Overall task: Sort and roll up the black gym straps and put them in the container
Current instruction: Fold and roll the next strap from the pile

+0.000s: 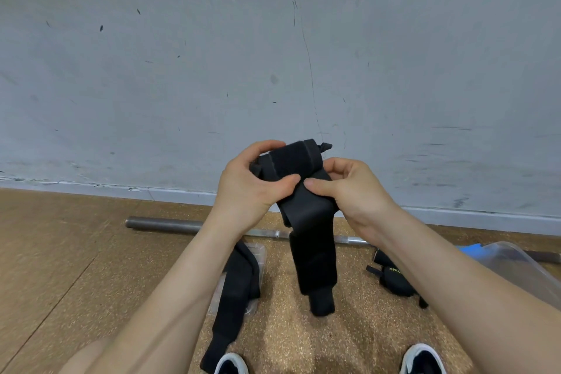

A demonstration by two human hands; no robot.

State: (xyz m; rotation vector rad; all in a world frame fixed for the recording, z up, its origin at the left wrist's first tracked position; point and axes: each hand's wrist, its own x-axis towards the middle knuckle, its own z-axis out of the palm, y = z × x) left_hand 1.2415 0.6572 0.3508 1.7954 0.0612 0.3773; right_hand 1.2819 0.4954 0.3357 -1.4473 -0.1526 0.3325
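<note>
Our shoes (232, 364) sit lowest, w/ a loose strap (233, 291) draped over a clear lid (259, 252) on the floor beside the left one. Up front our left hand (252, 185) curls round the part-rolled black strap (306, 212) & right hand (352, 188) pinches it just below the roll, tail hanging free. Two rolled straps (394, 281) lie on the right, near the clear container (522, 264).

Head-worn view, forward and down
</note>
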